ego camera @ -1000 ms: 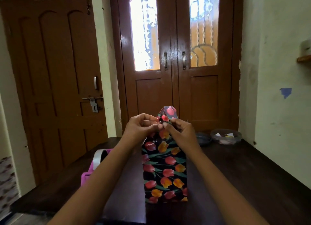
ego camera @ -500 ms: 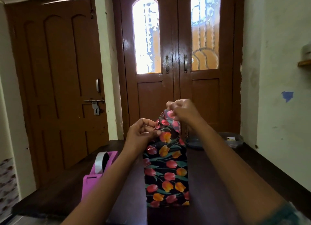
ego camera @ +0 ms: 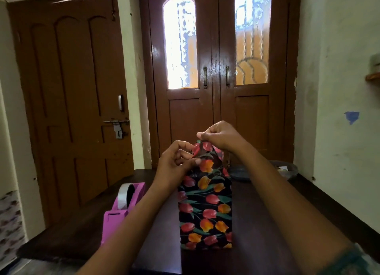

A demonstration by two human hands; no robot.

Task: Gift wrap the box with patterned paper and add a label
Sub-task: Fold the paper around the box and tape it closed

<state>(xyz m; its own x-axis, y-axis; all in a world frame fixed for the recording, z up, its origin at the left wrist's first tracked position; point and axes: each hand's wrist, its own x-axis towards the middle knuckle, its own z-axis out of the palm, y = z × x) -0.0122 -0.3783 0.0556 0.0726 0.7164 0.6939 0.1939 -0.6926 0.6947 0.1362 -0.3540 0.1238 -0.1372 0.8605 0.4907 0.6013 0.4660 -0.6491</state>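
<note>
Tall box wrapped in black tulip-patterned paper (ego camera: 205, 209) upright on dark wooden counter (ego camera: 267, 223), right hand (ego camera: 221, 136) fingers pinching its top paper flap, left hand (ego camera: 176, 163) fingers pinching the flap's left edge, pink tape dispenser (ego camera: 121, 211) left of the box

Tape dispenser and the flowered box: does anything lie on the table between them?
Nothing lies there. In the head view the table between tape dispenser and wrapped box is bare; only the left forearm crosses above it.
</note>
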